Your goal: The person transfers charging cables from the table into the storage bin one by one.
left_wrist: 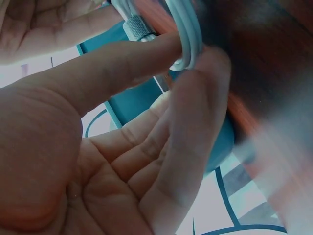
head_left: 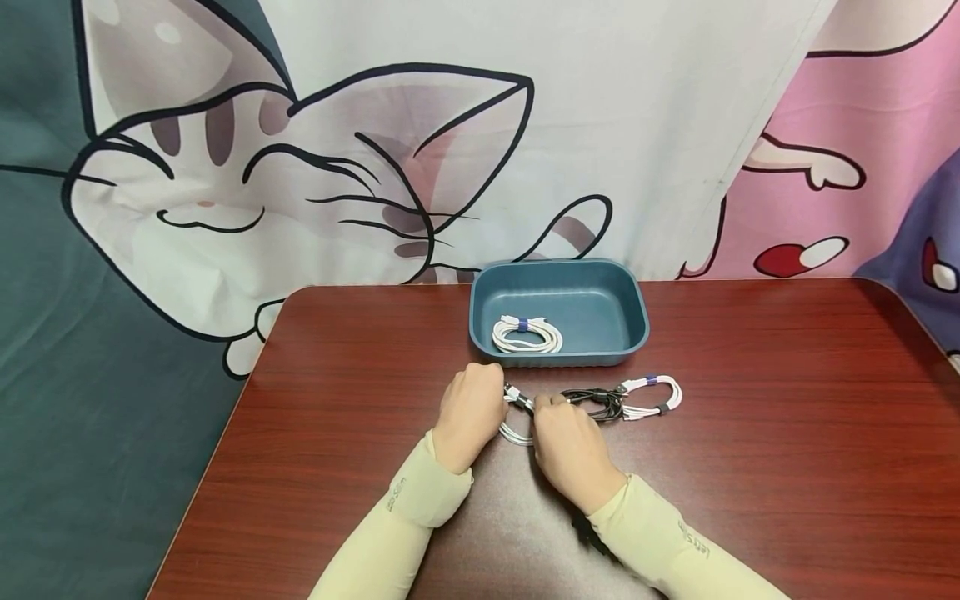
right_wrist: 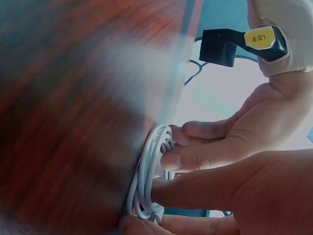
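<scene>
A coiled white cable (head_left: 516, 436) lies low over the table in front of the tray, one hand at each side of it. My left hand (head_left: 471, 414) pinches the coil's left side between thumb and index finger; in the left wrist view, the white loops (left_wrist: 190, 36) pass between them. A grey strap (left_wrist: 136, 28) wraps the strands close by. My right hand (head_left: 568, 450) grips the other side, its thumb inside the loops (right_wrist: 146, 169) in the right wrist view. Part of the coil is hidden behind the fingers.
Behind the hands stands a blue-green tray (head_left: 633, 350), holding another coiled white cable (head_left: 553, 336). Right of my right hand lie a bundled black cable (head_left: 611, 404) and a white cable (head_left: 675, 392) with a blue tie. A patterned cloth (head_left: 645, 125) hangs behind the table (head_left: 787, 433).
</scene>
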`<state>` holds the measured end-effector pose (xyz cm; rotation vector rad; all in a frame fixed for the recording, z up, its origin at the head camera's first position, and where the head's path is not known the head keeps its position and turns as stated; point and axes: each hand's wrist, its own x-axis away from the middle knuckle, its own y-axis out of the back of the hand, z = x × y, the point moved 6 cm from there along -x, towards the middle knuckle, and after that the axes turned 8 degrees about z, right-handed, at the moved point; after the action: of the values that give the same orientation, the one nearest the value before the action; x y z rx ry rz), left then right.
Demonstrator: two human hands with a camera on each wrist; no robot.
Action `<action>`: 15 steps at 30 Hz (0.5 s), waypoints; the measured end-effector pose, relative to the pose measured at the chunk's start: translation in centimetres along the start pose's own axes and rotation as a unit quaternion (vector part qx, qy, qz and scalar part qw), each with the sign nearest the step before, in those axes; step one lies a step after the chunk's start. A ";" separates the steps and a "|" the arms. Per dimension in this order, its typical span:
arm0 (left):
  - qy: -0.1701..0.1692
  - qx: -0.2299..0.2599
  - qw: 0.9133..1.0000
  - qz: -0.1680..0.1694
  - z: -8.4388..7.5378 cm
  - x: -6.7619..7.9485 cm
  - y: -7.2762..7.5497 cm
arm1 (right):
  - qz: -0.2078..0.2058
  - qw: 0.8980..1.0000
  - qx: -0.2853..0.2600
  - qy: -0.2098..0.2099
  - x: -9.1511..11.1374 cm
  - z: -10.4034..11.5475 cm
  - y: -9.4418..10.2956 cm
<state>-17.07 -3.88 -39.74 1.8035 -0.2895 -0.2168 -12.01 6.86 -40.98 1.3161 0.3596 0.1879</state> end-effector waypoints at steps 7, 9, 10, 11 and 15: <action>-0.014 0.005 1.000 -0.011 -0.2 0.1 0.0 | -0.003 1.000 -0.018 0.000 -0.1 -0.1 0.1; -0.015 0.006 1.000 -0.010 -0.2 0.1 0.1 | -0.004 1.000 -0.019 0.001 -0.1 -0.1 0.1; -0.015 0.006 1.000 -0.009 -0.2 0.1 0.1 | -0.005 1.000 -0.019 0.001 -0.1 0.0 0.2; -0.014 0.005 1.000 -0.008 -0.2 0.1 0.0 | -0.005 1.000 -0.019 0.000 -0.1 0.0 0.2; -0.012 0.003 1.000 -0.003 -0.2 0.1 0.1 | -0.003 1.000 -0.018 -0.002 -0.2 -0.1 0.3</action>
<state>-16.90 -3.77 -39.63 1.8084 -0.3021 -0.2421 -12.21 6.92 -40.66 1.2797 0.3548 0.1849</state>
